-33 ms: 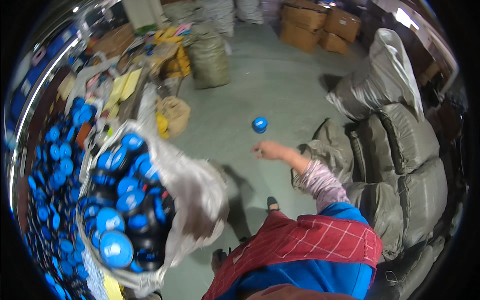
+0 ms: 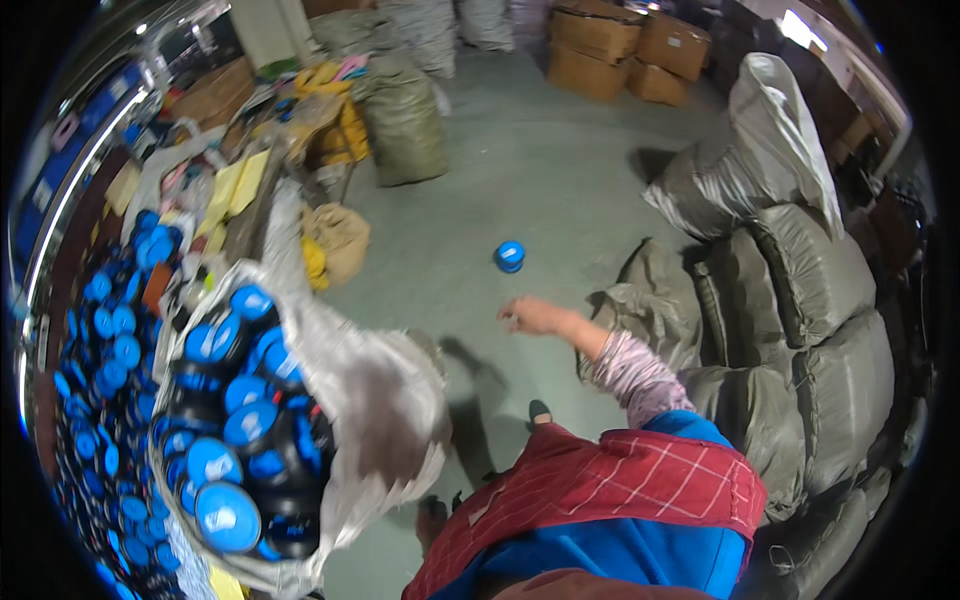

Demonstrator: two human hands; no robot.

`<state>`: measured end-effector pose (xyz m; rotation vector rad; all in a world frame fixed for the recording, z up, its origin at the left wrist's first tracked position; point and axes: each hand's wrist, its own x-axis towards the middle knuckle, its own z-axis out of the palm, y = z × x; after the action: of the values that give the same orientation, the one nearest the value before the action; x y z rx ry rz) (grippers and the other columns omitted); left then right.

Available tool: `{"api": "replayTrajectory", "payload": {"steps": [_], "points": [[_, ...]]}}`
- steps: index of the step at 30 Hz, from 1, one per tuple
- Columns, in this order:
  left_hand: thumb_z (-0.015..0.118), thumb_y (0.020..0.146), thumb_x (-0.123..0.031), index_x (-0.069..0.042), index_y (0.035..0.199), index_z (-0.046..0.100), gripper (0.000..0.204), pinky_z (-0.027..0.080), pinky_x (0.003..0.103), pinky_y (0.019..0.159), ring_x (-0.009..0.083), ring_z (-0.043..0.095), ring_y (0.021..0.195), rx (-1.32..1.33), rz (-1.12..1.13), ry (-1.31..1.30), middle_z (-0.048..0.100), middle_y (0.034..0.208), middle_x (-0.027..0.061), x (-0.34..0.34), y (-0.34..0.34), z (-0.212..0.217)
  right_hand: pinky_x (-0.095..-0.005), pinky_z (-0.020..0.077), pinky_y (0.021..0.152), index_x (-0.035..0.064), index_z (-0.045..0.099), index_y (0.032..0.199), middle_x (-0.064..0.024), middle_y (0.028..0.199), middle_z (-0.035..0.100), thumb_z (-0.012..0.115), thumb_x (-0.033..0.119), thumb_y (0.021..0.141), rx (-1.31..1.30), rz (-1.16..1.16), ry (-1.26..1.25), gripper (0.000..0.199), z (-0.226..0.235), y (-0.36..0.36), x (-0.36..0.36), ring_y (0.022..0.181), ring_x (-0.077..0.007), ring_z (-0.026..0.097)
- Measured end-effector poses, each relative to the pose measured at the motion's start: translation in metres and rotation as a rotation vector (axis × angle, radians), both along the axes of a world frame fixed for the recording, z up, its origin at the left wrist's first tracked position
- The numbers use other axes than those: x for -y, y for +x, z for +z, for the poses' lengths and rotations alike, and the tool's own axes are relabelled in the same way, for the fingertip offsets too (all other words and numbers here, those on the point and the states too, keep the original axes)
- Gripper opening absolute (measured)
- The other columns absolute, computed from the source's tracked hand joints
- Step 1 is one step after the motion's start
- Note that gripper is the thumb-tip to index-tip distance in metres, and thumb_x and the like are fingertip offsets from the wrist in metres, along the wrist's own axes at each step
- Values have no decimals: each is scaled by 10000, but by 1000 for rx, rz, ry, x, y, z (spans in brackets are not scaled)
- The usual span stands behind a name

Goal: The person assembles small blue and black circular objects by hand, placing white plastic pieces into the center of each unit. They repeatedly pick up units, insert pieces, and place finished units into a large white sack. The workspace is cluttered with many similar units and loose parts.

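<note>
My right hand (image 2: 538, 316) reaches out over the floor with nothing in it, fingers loosely bent and apart. Just beyond it a blue spool-shaped piece (image 2: 510, 256) lies on the floor, not touched by the hand. A dim, dark shape (image 2: 431, 522) beside my apron may be my left hand, but its fingers do not show clearly. To my left a large white woven sack (image 2: 385, 400) gapes wide. Inside it are several round black pieces with blue disc faces (image 2: 228, 516).
Many similar blue and black pieces (image 2: 112, 350) are heaped along the left wall. Stuffed grey sacks (image 2: 835, 375) are stacked on the right, near a tall white sack (image 2: 765, 140). Cardboard boxes (image 2: 595, 45) and a full green sack (image 2: 402, 125) stand farther back.
The whole view has shifted slightly. My right hand appears a little farther from the blue spool-shaped piece, which still lies on the floor.
</note>
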<state>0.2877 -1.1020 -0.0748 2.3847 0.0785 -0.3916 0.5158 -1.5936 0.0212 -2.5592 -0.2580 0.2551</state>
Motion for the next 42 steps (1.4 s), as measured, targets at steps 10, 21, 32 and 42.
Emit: {"api": "replayTrajectory", "payload": {"steps": [10,21,32,42], "points": [[618,901,-194,-54,1147,615,282,518,443,804,359,655,923,111,-337,-155,668,1012,180,259,239,52,-399,520,863,49,654,1117,-134,1053,711,676,254,874,-372,51,268,318,-80,16,160,982,-330,659],[588,907,-281,-41,1188,620,371,507,460,894,371,651,1023,-141,-340,-54,675,1100,205,404,446,-47,-342,578,714,64,708,1038,-87,1003,699,651,236,894,-635,-716,450,231,-249,173,336,863,-210,702],[661,838,-530,-124,1499,306,853,447,522,1019,425,394,1349,-855,-418,398,287,1538,229,570,481,-157,-336,557,571,36,685,1042,-128,833,710,609,219,933,-521,-816,280,226,-513,251,429,665,-206,696],[683,830,-455,-81,1510,296,867,388,529,1065,462,395,1322,-887,-279,428,346,1476,289,601,461,-183,-483,345,1122,-70,257,1487,-313,1456,400,868,608,580,-573,-1270,236,1287,-722,392,405,1365,-431,395]]}}
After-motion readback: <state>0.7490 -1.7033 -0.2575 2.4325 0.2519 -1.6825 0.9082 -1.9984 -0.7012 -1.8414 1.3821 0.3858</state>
